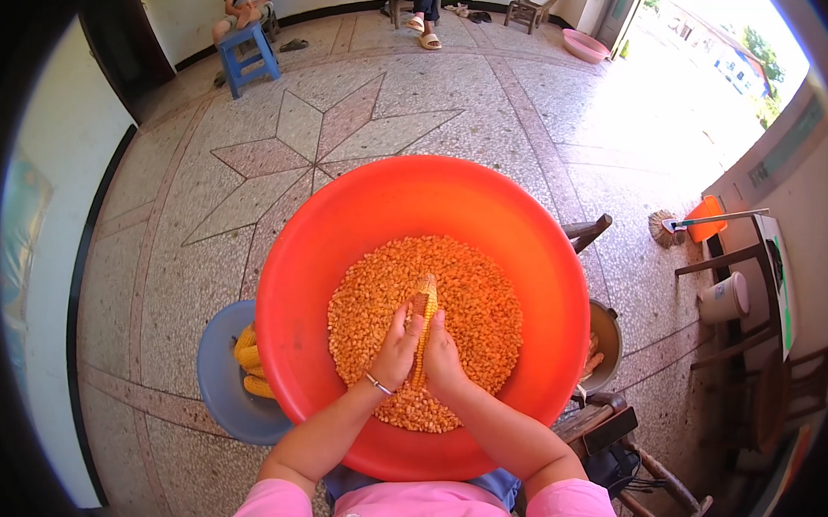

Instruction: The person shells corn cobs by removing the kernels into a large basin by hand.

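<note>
Both my hands grip one ear of dried corn, held lengthwise away from me above a heap of loose kernels. My left hand, with a bangle at its wrist, presses the ear's left side. On the ear's other side is my right hand. A brownish bare strip of cob shows near the far end on the left; yellow kernels cover much of the rest. The kernels lie in a large red plastic basin in front of my body. Parts of the ear are covered by my fingers.
A blue basin with several corn ears stands at left. At right are a bowl holding cobs and a wooden chair bearing a black device. Two seated people are beyond, one by a blue stool. A mop leans right.
</note>
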The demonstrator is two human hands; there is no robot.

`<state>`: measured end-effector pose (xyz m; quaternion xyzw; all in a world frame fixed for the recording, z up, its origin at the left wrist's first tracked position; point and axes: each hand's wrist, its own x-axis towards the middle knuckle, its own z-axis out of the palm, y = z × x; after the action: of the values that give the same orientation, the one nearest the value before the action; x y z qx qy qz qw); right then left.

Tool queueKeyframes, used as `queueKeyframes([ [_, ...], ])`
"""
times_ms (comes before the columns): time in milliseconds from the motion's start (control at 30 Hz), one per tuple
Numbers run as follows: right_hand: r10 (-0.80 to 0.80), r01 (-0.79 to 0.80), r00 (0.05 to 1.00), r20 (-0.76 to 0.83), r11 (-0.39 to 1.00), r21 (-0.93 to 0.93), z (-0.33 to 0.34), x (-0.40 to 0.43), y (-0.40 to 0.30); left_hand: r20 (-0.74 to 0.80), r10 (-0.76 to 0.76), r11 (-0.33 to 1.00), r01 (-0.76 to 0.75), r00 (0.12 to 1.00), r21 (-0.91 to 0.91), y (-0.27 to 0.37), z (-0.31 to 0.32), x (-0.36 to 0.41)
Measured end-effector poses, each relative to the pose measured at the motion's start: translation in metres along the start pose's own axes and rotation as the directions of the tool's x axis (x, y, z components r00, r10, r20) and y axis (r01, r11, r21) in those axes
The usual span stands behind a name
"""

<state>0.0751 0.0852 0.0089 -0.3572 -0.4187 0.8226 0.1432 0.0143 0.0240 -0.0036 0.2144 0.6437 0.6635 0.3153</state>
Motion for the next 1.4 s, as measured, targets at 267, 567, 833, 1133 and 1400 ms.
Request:
queueKeyframes([
  [267,-0.034,0.033,0.999,-0.024,0.998,-0.054,-0.007,0.003,0.007,0.007,0.081,0.989,-0.081,0.997,0.123,-0.009,0.008,-0.005],
  [567,0.052,-0.054,0.998,0.04,0.997,0.051,-0.002,-0.003,-0.004,-0.094,0.082,0.994,-0.074,0.992,0.082,-0.008,-0.01,0.009],
  [833,0.248,-0.241,0.968,-0.026,0.959,0.146,0.001,-0.011,-0.04,0.362,0.004,0.996,0.028,0.932,-0.085,0.02,-0.006,0.003],
  [1133,0.249,-0.256,0.967,0.059,0.949,0.183,-0.013,0.001,-0.033,0.393,0.027,0.997,-0.053,0.919,0.055,0.0,-0.028,0.016],
  [1400,0.114,-0.1,0.984,0.137,0.989,-0.106,-0.014,0.01,-0.016,0.028,-0.12,0.978,0.123,0.992,-0.168,0.014,-0.029,0.017],
])
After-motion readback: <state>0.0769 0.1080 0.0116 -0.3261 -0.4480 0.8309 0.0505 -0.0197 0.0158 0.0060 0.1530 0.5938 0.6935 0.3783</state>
